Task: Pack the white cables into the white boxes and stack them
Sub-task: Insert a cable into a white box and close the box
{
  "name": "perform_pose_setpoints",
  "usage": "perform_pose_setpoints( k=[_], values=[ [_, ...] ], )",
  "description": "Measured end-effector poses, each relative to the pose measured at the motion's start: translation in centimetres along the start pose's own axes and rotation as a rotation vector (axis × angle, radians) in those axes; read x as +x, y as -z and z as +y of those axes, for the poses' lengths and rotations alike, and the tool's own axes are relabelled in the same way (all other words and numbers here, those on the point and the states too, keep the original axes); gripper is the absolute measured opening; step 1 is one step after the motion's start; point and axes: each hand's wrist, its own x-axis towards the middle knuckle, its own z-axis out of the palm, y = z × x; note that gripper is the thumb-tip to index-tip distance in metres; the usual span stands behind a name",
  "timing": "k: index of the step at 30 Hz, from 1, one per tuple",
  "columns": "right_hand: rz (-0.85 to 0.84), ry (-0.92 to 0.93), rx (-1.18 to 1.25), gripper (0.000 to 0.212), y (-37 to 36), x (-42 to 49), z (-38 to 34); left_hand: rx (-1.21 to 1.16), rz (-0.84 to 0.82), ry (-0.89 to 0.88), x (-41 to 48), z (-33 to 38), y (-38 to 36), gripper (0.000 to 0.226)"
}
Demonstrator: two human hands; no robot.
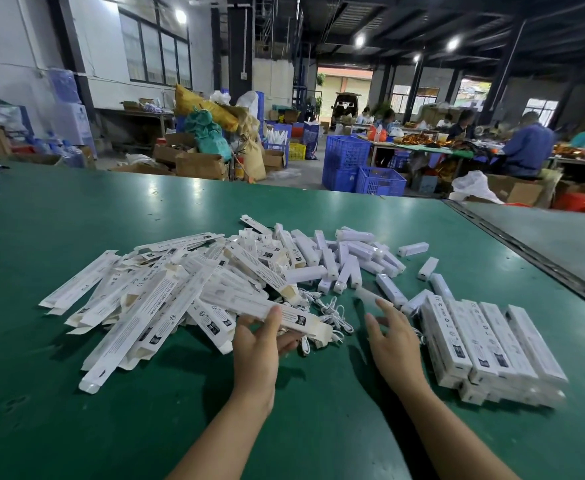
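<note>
Tabletop, green, in a busy warehouse; left hand gripping a white box, right hand spread and empty.

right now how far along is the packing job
Early on. Done: a small stack of closed boxes at the right. In hand: the left hand holds one open-ended box; the right hand is open, holding nothing. Left: a large pile of flat boxes and loose white cables on the table.
</note>
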Motion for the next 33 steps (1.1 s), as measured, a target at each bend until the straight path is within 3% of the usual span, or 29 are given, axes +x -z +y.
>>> perform_pose_setpoints(
  k=[4,7,12,24,33],
  values=[
    [0.14,-0.195,0.453,0.012,1.3,-2.6,-0.6,-0.03,0.028,-0.033,0.1,0.1,0.1,0.011],
    [0.193,-0.267,0.792,0.006,1.7,-3.3,-1.3,-0.03,0.066,-0.053,0.3,0.0,0.3,0.011],
    [0.119,-0.318,1.167,0.01,1.6,-3.2,-2.9,-0.076,0.058,-0.053,0.6,-0.1,0.5,0.017],
    [0.013,-0.359,1.221,0.011,0.7,-3.6,-3.4,-0.19,-0.013,-0.026,0.2,0.0,0.2,0.024],
    [-0.052,-0.194,1.04,0.023,0.6,-3.8,-3.0,-0.197,-0.027,-0.071,0.1,0.3,0.2,0.027]
  ],
)
